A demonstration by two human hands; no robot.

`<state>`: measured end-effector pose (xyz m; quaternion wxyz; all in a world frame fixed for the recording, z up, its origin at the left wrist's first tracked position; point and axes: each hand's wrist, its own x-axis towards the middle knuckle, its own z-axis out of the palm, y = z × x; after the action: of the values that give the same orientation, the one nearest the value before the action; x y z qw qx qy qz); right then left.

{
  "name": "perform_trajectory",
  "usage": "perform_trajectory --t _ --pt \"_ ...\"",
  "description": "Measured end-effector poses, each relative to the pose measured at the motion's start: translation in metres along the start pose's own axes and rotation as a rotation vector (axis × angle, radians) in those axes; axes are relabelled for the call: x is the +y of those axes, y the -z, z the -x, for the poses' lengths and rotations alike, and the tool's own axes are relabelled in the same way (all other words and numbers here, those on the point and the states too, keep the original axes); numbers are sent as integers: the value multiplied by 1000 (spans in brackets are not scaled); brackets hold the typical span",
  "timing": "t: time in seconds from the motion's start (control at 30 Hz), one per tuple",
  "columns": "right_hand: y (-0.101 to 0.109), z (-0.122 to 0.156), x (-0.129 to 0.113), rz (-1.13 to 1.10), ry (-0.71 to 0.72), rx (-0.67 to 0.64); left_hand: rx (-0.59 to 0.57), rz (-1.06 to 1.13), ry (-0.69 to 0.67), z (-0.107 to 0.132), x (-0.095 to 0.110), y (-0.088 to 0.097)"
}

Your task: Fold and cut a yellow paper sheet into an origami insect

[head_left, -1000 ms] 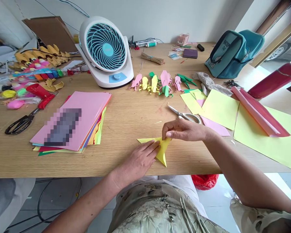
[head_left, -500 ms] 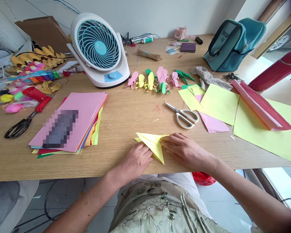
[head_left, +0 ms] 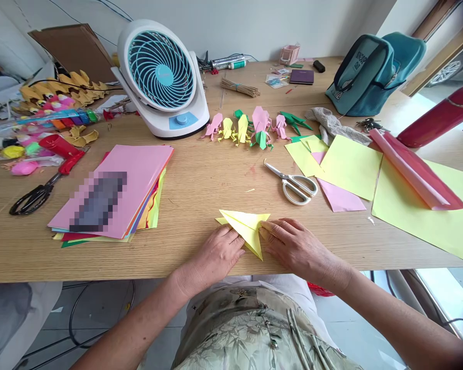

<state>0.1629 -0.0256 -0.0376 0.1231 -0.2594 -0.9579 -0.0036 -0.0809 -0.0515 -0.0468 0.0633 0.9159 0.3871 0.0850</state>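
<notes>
A folded yellow sheet of paper (head_left: 247,226) lies near the table's front edge, with several pointed flaps. My left hand (head_left: 218,253) rests on its lower left side, fingertips pressing the paper against the wood. From the right, my right hand (head_left: 293,244) pinches the paper's right corner between thumb and fingers. Beyond my right hand lie scissors with white handles (head_left: 295,186), blades pointing away to the left. A row of small folded paper figures, among them a pink one (head_left: 260,119) and a yellow one (head_left: 242,128), stands farther back.
A stack of coloured paper (head_left: 139,169) lies at left, near black-handled scissors (head_left: 33,199) and a red glue gun (head_left: 64,151). A white fan (head_left: 162,77) stands behind it. Yellow sheets (head_left: 349,167), a red flask (head_left: 440,118) and a teal bag (head_left: 370,77) are at right.
The view has shifted slightly. My right fingers have slid a little down along the paper's right side, uncovering more of its upper right corner. My left hand stays in place.
</notes>
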Motion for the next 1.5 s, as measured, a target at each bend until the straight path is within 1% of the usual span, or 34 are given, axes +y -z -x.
perform_trajectory --t 0.2,0.37,0.6,0.83,0.93,1.1,1.3,1.5 --pt "3 -1 -4 63 16 -33 16 -26 1 -3 4 5" --pt "3 1 -4 32 22 -54 14 -36 32 -5 7 4" --pt "-3 6 -1 -7 -8 -3 46 -35 95 -11 13 2" --pt "-6 8 1 -86 -33 27 6 -21 148 -13 20 3" --pt "-6 5 -1 -113 -79 30 0 -22 154 -13 22 3" --pt "-7 -6 -3 -73 -242 20 -4 -19 152 -10 22 1" --pt "-10 -16 -7 16 -277 -28 -33 -15 188 -8 22 -1" --pt "-8 -16 -10 57 -309 -76 9 6 167 -8 23 2"
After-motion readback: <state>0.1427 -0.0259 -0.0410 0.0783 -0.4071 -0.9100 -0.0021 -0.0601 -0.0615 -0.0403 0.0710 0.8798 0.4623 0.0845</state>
